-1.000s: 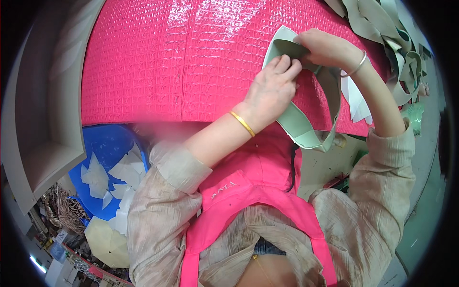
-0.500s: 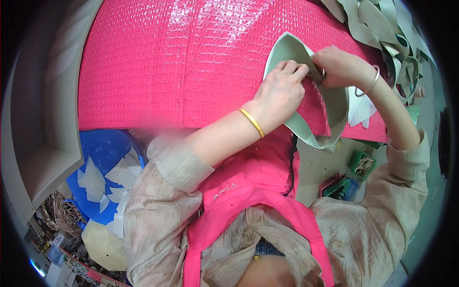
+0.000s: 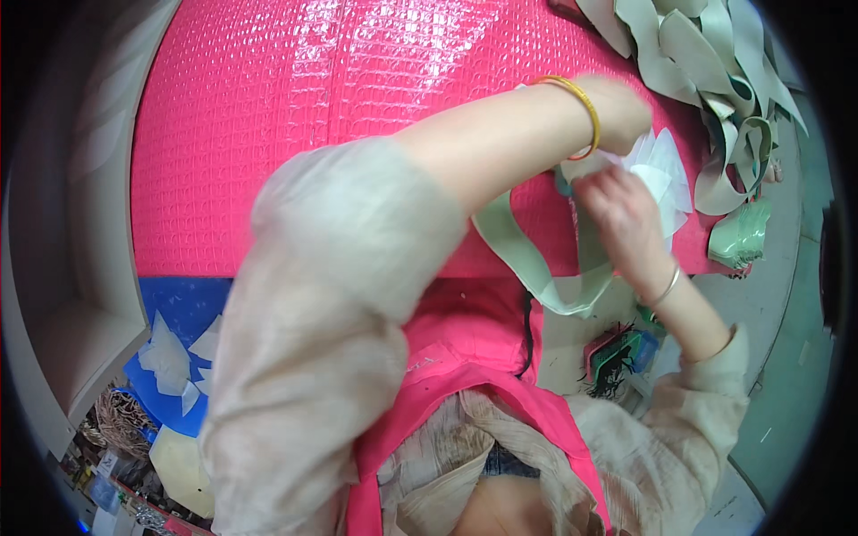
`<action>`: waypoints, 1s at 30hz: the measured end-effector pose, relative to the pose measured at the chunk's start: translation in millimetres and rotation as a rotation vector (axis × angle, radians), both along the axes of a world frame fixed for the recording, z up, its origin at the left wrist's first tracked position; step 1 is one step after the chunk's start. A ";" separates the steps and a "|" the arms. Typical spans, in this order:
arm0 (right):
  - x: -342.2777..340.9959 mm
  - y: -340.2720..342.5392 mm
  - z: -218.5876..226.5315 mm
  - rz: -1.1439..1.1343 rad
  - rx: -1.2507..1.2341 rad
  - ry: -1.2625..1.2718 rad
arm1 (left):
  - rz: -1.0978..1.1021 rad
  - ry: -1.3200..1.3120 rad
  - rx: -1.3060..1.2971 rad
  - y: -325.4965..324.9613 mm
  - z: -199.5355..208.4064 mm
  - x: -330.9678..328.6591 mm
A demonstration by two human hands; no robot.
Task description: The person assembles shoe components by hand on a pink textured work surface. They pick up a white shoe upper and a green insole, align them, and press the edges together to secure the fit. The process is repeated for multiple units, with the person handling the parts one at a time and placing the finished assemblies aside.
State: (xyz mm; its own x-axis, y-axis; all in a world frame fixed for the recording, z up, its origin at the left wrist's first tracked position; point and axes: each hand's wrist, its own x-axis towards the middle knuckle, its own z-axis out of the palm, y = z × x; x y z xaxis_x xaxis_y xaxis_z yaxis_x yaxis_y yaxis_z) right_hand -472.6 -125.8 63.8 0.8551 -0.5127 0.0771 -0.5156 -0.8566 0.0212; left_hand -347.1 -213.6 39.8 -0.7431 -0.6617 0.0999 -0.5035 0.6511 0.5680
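A: First entry, the left hand [image 3: 623,114]?
B: We list it as relocated. Half a second ago it sits on the strip; now its forearm crosses the table and it is at the white sheets [image 3: 663,174]. It is blurred and its fingers are hidden, so we cannot tell whether it grips one.

A: Right hand [image 3: 621,214]?
B: Fingers curled, just below the left hand and beside the sheets. It is now nearer the body than the left. We cannot tell whether it pinches the strip, a sheet or both.

A: And the strip itself?
B: One pale-green strip [image 3: 518,253], bent into a loop. We find its lower bend hanging past the near edge of the pink table cover [image 3: 259,188]; its upper part is now mostly hidden behind the left forearm.

A: What do we make of the change?
B: We judge that the handling passes from the strip alone to strip and sheets together, with the left hand apparently giving up its place on the strip.

A: Surroundings?
B: A pile of grey-green strips [image 3: 666,62], far right; a green bundle [image 3: 740,234] beneath it; a blue bin [image 3: 183,293] with white scraps [image 3: 164,359], lower left.
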 end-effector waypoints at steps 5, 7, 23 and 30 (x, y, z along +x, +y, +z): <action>-4.6 19.9 -1.2 -0.042 0.017 -0.017 | -0.226 -0.122 0.411 -17.2 -18.4 -13.5; 1.3 34.1 -1.0 -0.058 0.022 -0.092 | -0.067 -0.070 0.407 -12.8 -20.6 5.9; 31.6 -22.4 -26.3 -0.427 0.604 -0.256 | 0.599 0.043 -0.296 184.3 -53.8 62.2; 36.2 -39.0 -28.0 -0.400 0.475 -0.040 | 0.584 -0.122 -0.322 166.0 -50.6 48.3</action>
